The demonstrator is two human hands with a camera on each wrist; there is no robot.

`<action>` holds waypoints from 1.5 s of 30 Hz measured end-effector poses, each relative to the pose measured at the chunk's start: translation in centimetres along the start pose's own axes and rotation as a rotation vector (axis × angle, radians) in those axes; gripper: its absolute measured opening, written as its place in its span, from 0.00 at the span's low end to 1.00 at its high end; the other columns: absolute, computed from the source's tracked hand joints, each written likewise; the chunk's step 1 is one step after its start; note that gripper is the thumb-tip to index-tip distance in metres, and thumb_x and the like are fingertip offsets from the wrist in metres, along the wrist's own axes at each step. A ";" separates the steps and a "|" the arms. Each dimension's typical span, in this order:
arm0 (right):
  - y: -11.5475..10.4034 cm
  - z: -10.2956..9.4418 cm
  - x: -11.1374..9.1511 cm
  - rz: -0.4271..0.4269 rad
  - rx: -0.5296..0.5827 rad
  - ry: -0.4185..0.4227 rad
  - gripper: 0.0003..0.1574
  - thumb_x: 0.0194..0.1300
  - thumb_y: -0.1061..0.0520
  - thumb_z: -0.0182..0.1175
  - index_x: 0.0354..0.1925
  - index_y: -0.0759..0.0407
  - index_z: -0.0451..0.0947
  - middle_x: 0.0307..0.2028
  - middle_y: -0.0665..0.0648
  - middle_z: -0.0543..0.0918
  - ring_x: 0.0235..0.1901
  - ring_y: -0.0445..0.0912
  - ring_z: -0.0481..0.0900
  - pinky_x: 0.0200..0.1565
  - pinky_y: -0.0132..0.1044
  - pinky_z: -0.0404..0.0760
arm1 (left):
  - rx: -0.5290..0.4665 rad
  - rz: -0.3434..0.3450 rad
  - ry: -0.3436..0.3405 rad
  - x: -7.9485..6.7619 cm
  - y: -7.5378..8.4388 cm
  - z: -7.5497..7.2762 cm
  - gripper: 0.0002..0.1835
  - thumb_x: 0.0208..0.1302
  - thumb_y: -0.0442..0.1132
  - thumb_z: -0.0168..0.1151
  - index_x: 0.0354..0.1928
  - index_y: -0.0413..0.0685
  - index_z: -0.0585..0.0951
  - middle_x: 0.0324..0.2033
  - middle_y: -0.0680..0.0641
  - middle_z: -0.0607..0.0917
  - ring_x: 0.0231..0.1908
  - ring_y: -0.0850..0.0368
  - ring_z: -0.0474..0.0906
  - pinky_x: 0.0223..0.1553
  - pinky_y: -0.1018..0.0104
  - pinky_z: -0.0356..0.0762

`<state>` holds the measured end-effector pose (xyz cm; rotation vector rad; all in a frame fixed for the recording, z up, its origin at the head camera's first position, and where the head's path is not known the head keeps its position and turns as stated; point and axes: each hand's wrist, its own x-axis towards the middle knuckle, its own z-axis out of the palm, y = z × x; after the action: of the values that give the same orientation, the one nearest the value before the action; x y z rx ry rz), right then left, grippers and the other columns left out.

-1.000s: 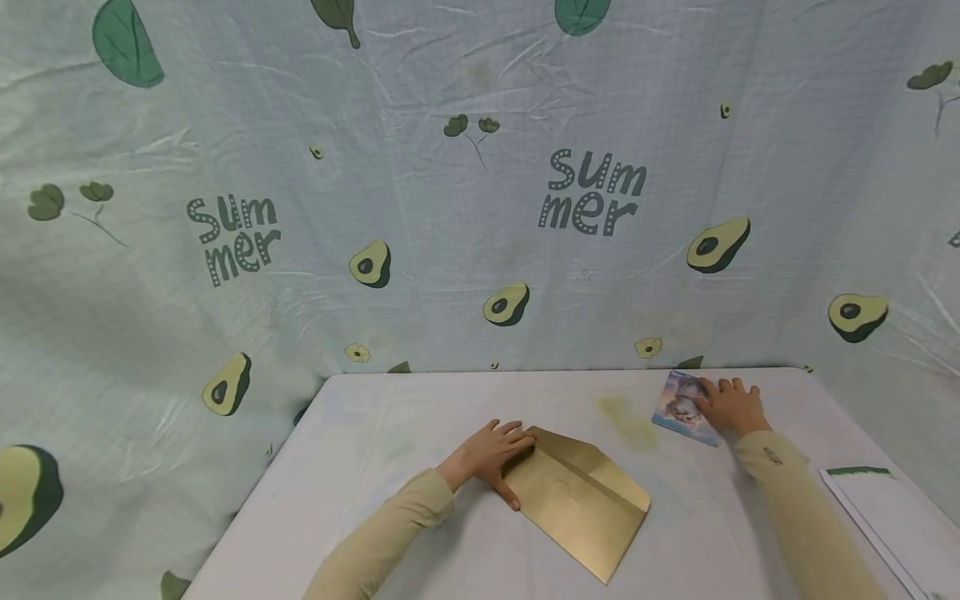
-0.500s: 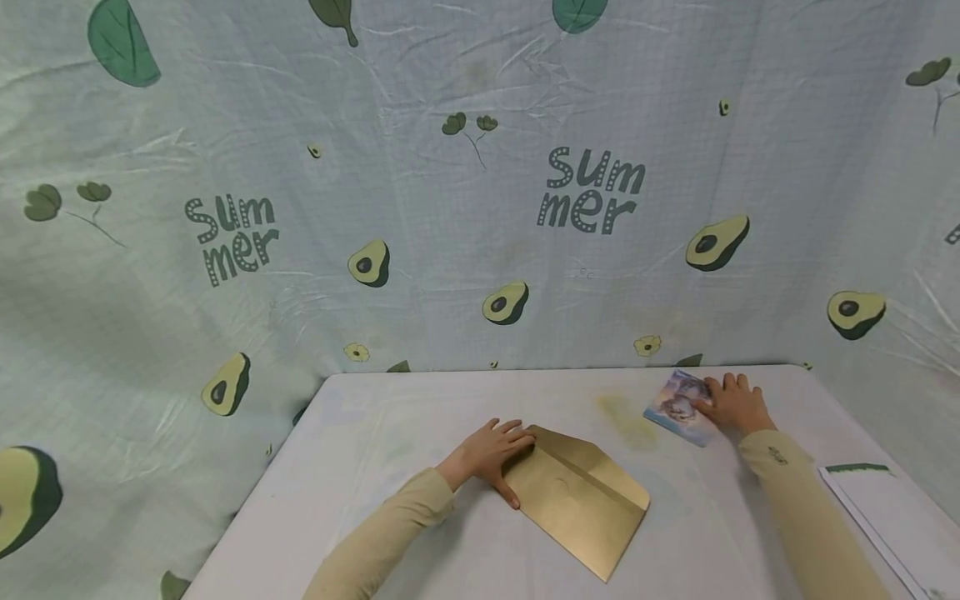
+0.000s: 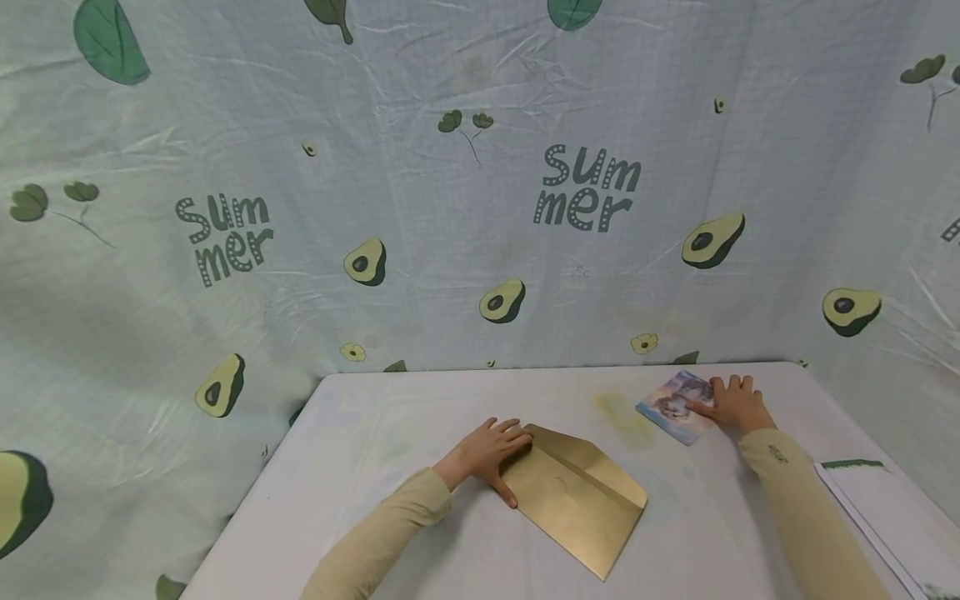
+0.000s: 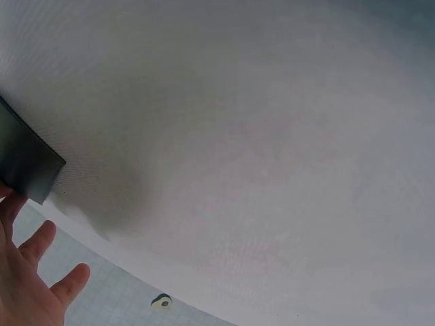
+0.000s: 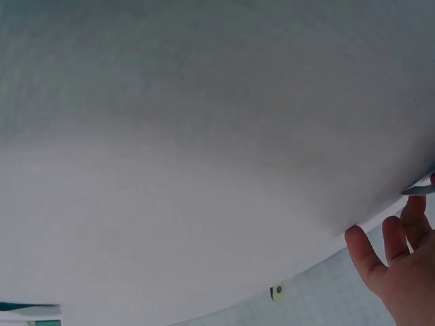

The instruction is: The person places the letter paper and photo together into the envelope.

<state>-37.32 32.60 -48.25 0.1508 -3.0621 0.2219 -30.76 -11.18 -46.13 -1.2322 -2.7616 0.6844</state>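
A gold envelope [image 3: 573, 500] lies on the white table with its pointed flap folded up, open side toward the back. My left hand [image 3: 483, 458] grips its left end, the thumb at the near edge and the fingers at the flap side. In the left wrist view a dark corner of the envelope [image 4: 30, 159] shows above the fingers. Toward the back right, my right hand [image 3: 738, 406] pinches the right edge of a colourful picture card [image 3: 675, 406], the thumb on its face. Only a sliver of the card [image 5: 421, 189] is visible in the right wrist view.
A white sheet or pad with a green-printed border [image 3: 892, 517] lies at the table's right side. Behind the table [image 3: 375, 442] hangs a pale curtain [image 3: 420, 208] printed with avocados, leaves and lettering. The table's back edge runs just beyond the card.
The picture card has turned and slid a little to the left, with my right hand holding its right edge. My left hand and the envelope have stayed in place.
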 end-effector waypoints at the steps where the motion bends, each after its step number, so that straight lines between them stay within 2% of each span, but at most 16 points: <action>1: 0.1 0.0 0.0 0.005 0.003 -0.006 0.52 0.56 0.30 0.49 0.51 0.80 0.60 0.42 0.83 0.63 0.46 0.75 0.57 0.42 0.65 0.63 | -0.002 0.001 0.001 0.0 0.0 0.0 0.59 0.31 0.80 0.52 0.67 0.57 0.55 0.66 0.56 0.59 0.67 0.57 0.52 0.61 0.56 0.60; 6: 0.1 -0.3 0.0 0.025 0.001 -0.006 0.54 0.53 0.28 0.51 0.47 0.80 0.59 0.39 0.83 0.63 0.43 0.75 0.57 0.40 0.65 0.65 | -0.006 0.008 0.001 0.2 0.0 0.0 0.59 0.30 0.81 0.52 0.67 0.57 0.55 0.66 0.56 0.59 0.67 0.57 0.53 0.60 0.56 0.61; 10: 0.1 -0.7 -0.1 0.031 -0.023 0.032 0.53 0.49 0.30 0.57 0.45 0.79 0.59 0.37 0.83 0.62 0.42 0.75 0.58 0.37 0.65 0.65 | -0.003 0.014 0.006 0.3 0.1 -0.1 0.59 0.30 0.81 0.52 0.66 0.57 0.56 0.66 0.56 0.60 0.67 0.57 0.53 0.60 0.56 0.62; 18: 0.5 -1.4 0.6 -0.038 -0.083 0.138 0.51 0.44 0.32 0.62 0.44 0.76 0.63 0.43 0.81 0.63 0.45 0.74 0.59 0.39 0.66 0.64 | 0.011 0.007 0.009 0.3 0.1 -0.3 0.59 0.30 0.81 0.52 0.66 0.57 0.56 0.65 0.56 0.60 0.67 0.58 0.53 0.60 0.56 0.62; 22: 0.8 -1.9 0.5 -0.088 -0.149 0.209 0.46 0.43 0.37 0.66 0.41 0.74 0.65 0.40 0.79 0.66 0.42 0.72 0.63 0.35 0.62 0.68 | 0.014 0.007 0.006 0.2 0.1 -0.2 0.59 0.30 0.81 0.51 0.66 0.58 0.56 0.66 0.56 0.60 0.67 0.58 0.53 0.60 0.56 0.62; 27: 0.4 -3.3 -0.1 -0.168 -0.172 0.296 0.32 0.44 0.47 0.68 0.36 0.69 0.68 0.35 0.72 0.68 0.38 0.68 0.67 0.29 0.56 0.71 | 0.012 0.013 0.021 0.3 0.0 -0.2 0.58 0.30 0.81 0.52 0.66 0.57 0.57 0.65 0.56 0.60 0.66 0.58 0.54 0.60 0.55 0.62; 31: -0.2 -5.0 -0.7 -0.226 -0.108 0.315 0.17 0.48 0.57 0.65 0.32 0.67 0.71 0.32 0.67 0.71 0.32 0.62 0.70 0.23 0.49 0.72 | 0.015 0.017 0.034 0.2 -0.1 -0.3 0.58 0.30 0.81 0.52 0.66 0.57 0.58 0.65 0.56 0.61 0.66 0.58 0.55 0.59 0.55 0.63; 35: -0.3 -6.7 -0.9 -0.269 0.004 0.264 0.08 0.52 0.62 0.61 0.30 0.66 0.75 0.26 0.61 0.75 0.25 0.53 0.73 0.22 0.43 0.72 | 0.020 0.016 0.030 0.2 -0.1 -0.2 0.59 0.30 0.81 0.52 0.66 0.57 0.57 0.65 0.56 0.61 0.66 0.58 0.54 0.59 0.55 0.63; 39: 0.4 -7.7 -1.0 -0.250 0.196 0.133 0.10 0.56 0.62 0.57 0.34 0.70 0.76 0.26 0.60 0.79 0.25 0.47 0.75 0.24 0.38 0.73 | 0.022 0.021 0.033 0.3 -0.1 -0.2 0.59 0.30 0.81 0.52 0.66 0.57 0.57 0.65 0.56 0.61 0.66 0.58 0.55 0.59 0.55 0.63; 45: 1.8 -8.6 -1.6 -0.201 0.410 0.025 0.18 0.60 0.56 0.56 0.43 0.71 0.74 0.33 0.64 0.80 0.28 0.41 0.74 0.26 0.34 0.74 | 0.017 0.017 0.033 0.2 -0.1 -0.1 0.59 0.29 0.81 0.52 0.66 0.57 0.58 0.65 0.56 0.61 0.66 0.57 0.55 0.59 0.55 0.63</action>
<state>-35.40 35.77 -40.09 0.4683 -2.9053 0.8259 -30.94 -11.06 -46.04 -1.2531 -2.7171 0.6811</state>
